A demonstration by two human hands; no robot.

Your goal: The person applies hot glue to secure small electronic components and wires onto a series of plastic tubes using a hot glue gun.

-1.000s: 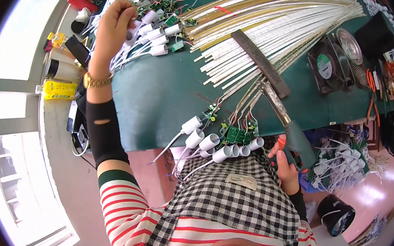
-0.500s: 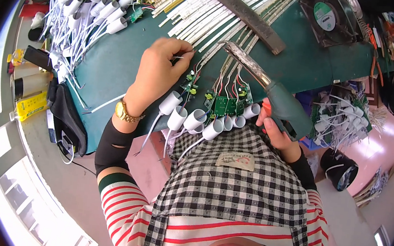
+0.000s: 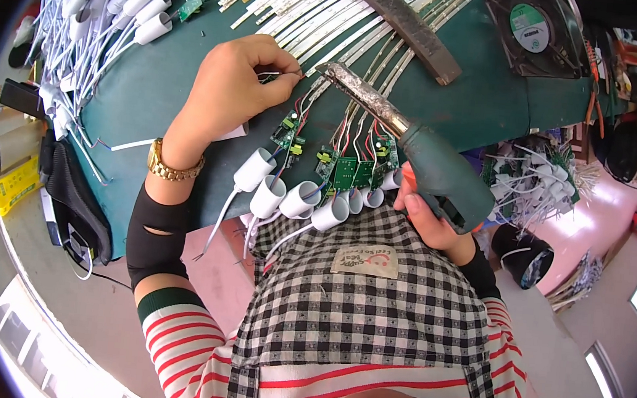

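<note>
My left hand (image 3: 239, 84) is above the green bench top, thumb and forefinger pinched on a thin wire (image 3: 269, 77) beside the ends of the LED strips (image 3: 326, 35). My right hand (image 3: 433, 224) wraps the dark green handle of a soldering iron (image 3: 444, 169). Its silvery barrel slants up to the left, the tip close to my left fingertips. Below the iron, small green circuit boards (image 3: 352, 173) hang on red and white wires leading to the strips. White cylindrical caps (image 3: 255, 168) with white cables lie in a row along the bench's near edge.
A dark metal bar (image 3: 400, 24) lies across the strips. More white caps with cables (image 3: 134, 1) are heaped at the far left. A black fan (image 3: 534, 32) stands at the far right. Another bundle of boards and caps (image 3: 538, 186) sits right of the iron.
The soldering iron has moved left, bringing its tip nearer to my left fingertips. My left hand has shifted slightly left, still pinching. The whole view has also shifted a little.
</note>
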